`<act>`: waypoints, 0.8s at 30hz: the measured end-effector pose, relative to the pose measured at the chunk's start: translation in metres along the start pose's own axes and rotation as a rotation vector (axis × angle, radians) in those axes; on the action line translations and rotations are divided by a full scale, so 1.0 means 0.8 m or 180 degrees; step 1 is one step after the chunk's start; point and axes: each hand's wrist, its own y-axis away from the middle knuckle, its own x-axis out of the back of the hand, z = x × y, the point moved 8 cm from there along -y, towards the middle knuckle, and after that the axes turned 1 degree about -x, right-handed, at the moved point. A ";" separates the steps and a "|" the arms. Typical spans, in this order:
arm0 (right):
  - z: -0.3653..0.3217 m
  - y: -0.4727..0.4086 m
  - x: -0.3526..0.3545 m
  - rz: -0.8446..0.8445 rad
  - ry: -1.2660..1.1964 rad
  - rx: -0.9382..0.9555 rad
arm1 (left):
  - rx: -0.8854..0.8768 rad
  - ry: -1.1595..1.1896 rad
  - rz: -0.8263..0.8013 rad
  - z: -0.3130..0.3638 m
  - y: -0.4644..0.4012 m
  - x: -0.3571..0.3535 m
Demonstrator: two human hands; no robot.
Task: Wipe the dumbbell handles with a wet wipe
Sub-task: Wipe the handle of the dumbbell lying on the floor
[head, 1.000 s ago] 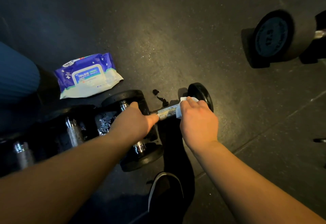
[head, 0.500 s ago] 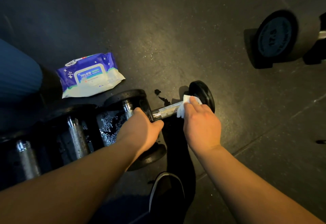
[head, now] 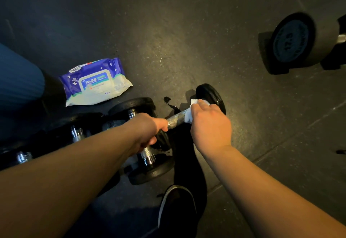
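Dark speckled rubber floor (head: 187, 31), seam lines running across at right. Large black round-headed dumbbell (head: 292, 41) resting far right, well apart from the work. Row of small black dumbbells with chrome handles (head: 78, 133) lying side by side at lower left, in shadow. Blue ribbed trouser leg (head: 16, 76) at left edge; black shoe with white sole edge (head: 177, 206) at bottom centre.

Purple-and-white soft pack of wet wipes (head: 95, 82) lying flat on the floor, just beyond the row.

Small black dumbbell with knurled chrome handle (head: 176, 119) lying crosswise at the row's right end, far head (head: 211, 95) on the floor.

Left hand (head: 148, 131) closed over the near head end, thumb on the handle. Right hand (head: 209, 123) clamped on the handle's far end, through a white folded wet wipe (head: 189, 114) pressed against the chrome beside the far head.

Small dark wet patch (head: 168, 100) on the floor just beyond the handle.
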 end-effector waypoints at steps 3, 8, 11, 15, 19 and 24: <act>-0.001 -0.001 -0.001 -0.0058 0.0033 -0.0011 | -0.0334 0.0007 0.0492 -0.014 0.002 -0.003; -0.007 -0.009 0.003 -0.0127 0.0042 -0.0006 | -0.0569 -0.0327 0.1041 -0.021 0.019 -0.015; -0.006 -0.007 0.001 -0.0158 0.0078 0.0032 | -0.0582 -0.0370 0.1237 -0.017 0.021 -0.013; -0.001 -0.004 -0.002 -0.0138 0.0122 0.0095 | -0.0466 -0.0154 0.1157 -0.017 0.015 -0.010; 0.004 0.002 -0.003 -0.0088 0.0079 0.0177 | -0.0335 0.0158 0.0894 -0.013 0.008 -0.009; 0.005 0.008 -0.001 -0.0146 0.0007 0.0195 | -0.0017 0.0101 0.0411 -0.003 0.008 -0.009</act>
